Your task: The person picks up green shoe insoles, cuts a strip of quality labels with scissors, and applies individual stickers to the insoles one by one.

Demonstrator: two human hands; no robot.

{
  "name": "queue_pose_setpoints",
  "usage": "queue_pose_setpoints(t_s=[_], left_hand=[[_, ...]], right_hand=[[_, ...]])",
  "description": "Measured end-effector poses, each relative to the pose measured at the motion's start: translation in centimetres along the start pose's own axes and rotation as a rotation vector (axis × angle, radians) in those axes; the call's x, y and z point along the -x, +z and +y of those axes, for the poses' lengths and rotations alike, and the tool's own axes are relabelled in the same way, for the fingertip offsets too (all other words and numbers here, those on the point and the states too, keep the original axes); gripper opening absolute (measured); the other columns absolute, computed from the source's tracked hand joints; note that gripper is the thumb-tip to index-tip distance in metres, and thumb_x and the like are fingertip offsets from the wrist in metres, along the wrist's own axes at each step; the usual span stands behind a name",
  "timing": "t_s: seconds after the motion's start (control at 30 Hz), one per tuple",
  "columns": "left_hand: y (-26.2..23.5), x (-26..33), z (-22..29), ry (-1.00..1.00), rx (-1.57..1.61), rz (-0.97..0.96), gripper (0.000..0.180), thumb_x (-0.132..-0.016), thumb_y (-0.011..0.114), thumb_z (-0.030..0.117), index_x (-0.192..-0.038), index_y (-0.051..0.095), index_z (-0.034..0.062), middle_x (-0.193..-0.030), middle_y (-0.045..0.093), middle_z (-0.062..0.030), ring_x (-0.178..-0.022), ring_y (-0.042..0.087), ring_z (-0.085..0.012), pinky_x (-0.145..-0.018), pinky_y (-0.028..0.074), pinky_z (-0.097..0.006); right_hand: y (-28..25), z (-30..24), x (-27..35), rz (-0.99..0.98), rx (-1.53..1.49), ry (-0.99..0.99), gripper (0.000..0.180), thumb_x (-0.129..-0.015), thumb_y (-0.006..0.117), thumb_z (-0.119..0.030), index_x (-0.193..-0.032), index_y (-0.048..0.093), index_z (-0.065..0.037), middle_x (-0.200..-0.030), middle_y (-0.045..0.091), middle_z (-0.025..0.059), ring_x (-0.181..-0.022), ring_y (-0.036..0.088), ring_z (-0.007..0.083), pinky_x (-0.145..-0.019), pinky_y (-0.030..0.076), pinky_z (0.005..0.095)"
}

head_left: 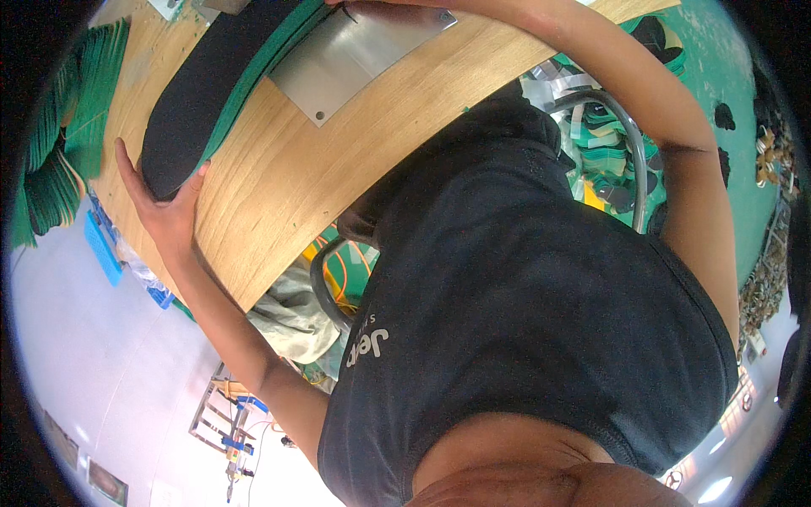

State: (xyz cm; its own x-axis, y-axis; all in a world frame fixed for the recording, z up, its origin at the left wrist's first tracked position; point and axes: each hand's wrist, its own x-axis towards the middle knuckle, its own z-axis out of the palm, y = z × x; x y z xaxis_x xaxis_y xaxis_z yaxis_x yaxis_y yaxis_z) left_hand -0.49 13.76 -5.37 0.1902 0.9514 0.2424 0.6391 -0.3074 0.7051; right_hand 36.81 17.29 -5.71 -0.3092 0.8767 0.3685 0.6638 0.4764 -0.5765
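A long stack of insoles (pixel 190 110), black on its face and green along its layered side, lies over the wooden table at the upper left. My left hand (pixel 171 218) cups its rounded near end, thumb on one side and fingers on the other. At the upper edge of the picture, my right hand (pixel 397 3) reaches the stack's far part, a digit touching the green side. Most of that hand is cut off, so its grip is hidden. Beneath my right wrist sits a flat metal plate (pixel 338 72) with holes at its corners.
The wooden table (pixel 279 186) has a curved-looking front edge before my body. More green and black insole stacks (pixel 55 182) stand past its left end. Under the table are a metal tube frame (pixel 629 135), a pale cloth (pixel 296 317) and loose insole pieces (pixel 604 160).
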Motion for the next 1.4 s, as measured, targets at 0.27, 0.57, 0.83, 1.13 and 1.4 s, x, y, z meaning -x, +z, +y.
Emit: queue_pose_setpoints(t_s=[0.27,0.57,0.83,1.13,1.4], left_hand=[[-0.2,-0.1,0.1,0.007,-0.102,-0.021,0.113,-0.061,0.090,0.011,-0.152,0.024,0.0071,-0.138,0.045,-0.0202,-0.119,0.051,-0.0249,-0.101,0.042,-0.034],[-4.3,2.3,-1.7,0.075,0.147,0.097,0.072,-0.086,0.065,0.013,-0.147,0.030,-0.0017,-0.135,0.050,-0.0240,-0.128,0.047,-0.0305,-0.102,0.044,-0.043],[6.4,4.7,11.5,-0.222,0.211,0.193,0.013,-0.095,0.055,0.007,-0.098,0.063,-0.0032,-0.087,0.069,-0.0131,-0.077,0.067,-0.0186,-0.070,0.054,-0.030],[17.2,-2.4,20.1,-0.534,0.845,-0.414,0.037,-0.097,0.058,0.029,-0.101,0.064,-0.0070,-0.087,0.069,-0.0157,-0.078,0.070,-0.0214,-0.069,0.056,-0.029],[18.9,-1.5,19.2,-0.383,0.886,-0.287,0.021,-0.094,0.062,0.014,-0.100,0.066,-0.0058,-0.085,0.069,-0.0111,-0.073,0.068,-0.0167,-0.066,0.056,-0.030]], right_hand=[[0.7,0.8,0.5,0.064,-0.097,-0.089,0.046,-0.070,0.079,-0.017,-0.106,0.053,-0.002,-0.101,0.058,0.0222,-0.102,0.053,0.0402,-0.088,0.045,0.0432],[-5.2,1.5,4.0,0.195,0.216,-0.275,0.043,-0.071,0.075,-0.015,-0.107,0.057,-0.001,-0.095,0.057,0.0185,-0.096,0.053,0.0359,-0.085,0.045,0.0440],[-7.6,3.4,8.0,0.105,0.564,-0.127,0.018,-0.078,0.066,-0.015,-0.069,0.055,-0.004,-0.076,0.056,0.0132,-0.080,0.056,0.0327,-0.073,0.046,0.0427],[-7.9,-1.6,10.3,0.187,0.464,-0.307,0.016,-0.086,0.068,-0.020,-0.085,0.061,-0.005,-0.089,0.061,0.0119,-0.085,0.062,0.0287,-0.072,0.050,0.0390],[-10.8,8.0,8.5,0.451,0.411,-0.047,0.020,-0.082,0.063,-0.020,-0.087,0.062,-0.001,-0.084,0.062,0.0161,-0.078,0.061,0.0329,-0.072,0.050,0.0409]])
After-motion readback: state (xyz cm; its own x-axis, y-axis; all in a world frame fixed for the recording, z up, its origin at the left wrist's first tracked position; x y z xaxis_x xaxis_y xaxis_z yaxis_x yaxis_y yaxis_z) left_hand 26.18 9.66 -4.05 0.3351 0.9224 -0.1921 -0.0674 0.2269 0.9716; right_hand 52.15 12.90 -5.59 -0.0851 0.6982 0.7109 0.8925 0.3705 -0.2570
